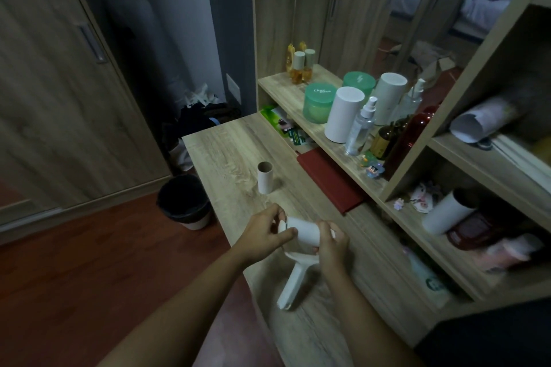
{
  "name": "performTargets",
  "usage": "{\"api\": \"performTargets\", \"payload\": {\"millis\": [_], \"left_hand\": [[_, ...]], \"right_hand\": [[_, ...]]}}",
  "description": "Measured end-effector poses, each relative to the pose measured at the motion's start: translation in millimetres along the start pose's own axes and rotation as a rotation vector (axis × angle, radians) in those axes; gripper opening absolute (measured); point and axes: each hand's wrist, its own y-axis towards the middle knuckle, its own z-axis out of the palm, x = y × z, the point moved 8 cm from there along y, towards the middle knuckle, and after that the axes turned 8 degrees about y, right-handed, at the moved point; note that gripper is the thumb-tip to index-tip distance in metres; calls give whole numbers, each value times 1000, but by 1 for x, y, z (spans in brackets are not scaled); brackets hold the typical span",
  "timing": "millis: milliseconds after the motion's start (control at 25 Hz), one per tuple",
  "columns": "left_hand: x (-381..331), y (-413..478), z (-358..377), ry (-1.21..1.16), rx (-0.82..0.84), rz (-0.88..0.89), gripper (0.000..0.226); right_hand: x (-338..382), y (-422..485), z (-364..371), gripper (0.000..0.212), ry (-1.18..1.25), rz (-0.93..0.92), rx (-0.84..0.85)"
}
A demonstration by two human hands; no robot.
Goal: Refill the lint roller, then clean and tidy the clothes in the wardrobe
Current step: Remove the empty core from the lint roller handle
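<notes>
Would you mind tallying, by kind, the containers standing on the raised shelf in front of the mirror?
Green-lidded jars: 1
White cylinders: 1
Clear spray bottles: 1
Amber bottles with pale caps: 1
Dark brown bottles: 1
Red bottles: 1
Total: 6, not counting mirror reflections.

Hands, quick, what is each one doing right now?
Left hand: closed on the left end of the white roll.
Right hand: closed on the roll's right end.
</notes>
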Motion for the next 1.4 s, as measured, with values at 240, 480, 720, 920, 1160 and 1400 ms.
{"api": "performTargets", "payload": {"millis": [240,480,720,920,1160,1400], "left_hand": [[0,-5,3,-34,-64,9,26],[-4,-8,-1,16,-185,31,32],[9,-9,5,-56,-160,-58,44],[20,-6,18,-102,21,-209,51],[39,-14,18,-486,-6,-355,36],[43,-20,32,-788,-68,-521,38]], "right_hand": [[9,-2,-3,8,-65,-81,-16],[6,1,-2,15,-11,-82,-47],[2,3,-1,14,-40,-89,-3],[11,4,11,22,-186,-147,120],[17,9,29,31,-241,-155,378],[23,1,36,18,-175,-272,403]]}}
